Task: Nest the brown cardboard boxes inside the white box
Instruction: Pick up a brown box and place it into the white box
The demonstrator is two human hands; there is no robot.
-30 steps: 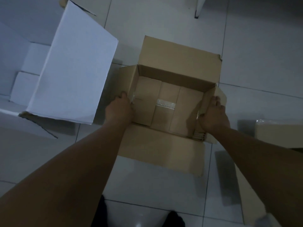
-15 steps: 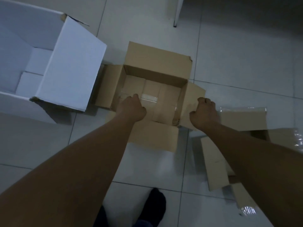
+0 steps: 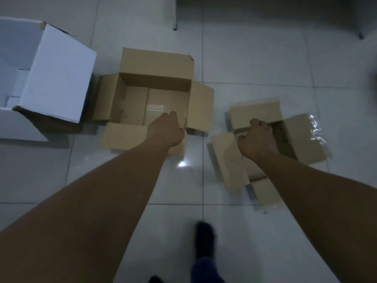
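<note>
The large white box (image 3: 59,74) stands open at the left, its right flap raised. Beside it on the floor sits a medium brown cardboard box (image 3: 157,64), flaps spread and nothing inside. A smaller brown box (image 3: 255,111) lies to the right, also with its flaps spread. My left hand (image 3: 166,130) hovers over the near right corner of the medium box, fingers loosely apart, holding nothing. My right hand (image 3: 257,139) is curled over the left rim of the smaller box and grips it.
The floor is glossy white tile. A thin furniture leg (image 3: 174,27) stands at the back centre and another leg (image 3: 360,35) at the back right. My dark shoe (image 3: 205,240) is on the floor below the hands.
My view has pulled back and swung right. My left hand came out of the medium box to its near right corner. My right hand left that box's right flap and took the smaller box's rim.
</note>
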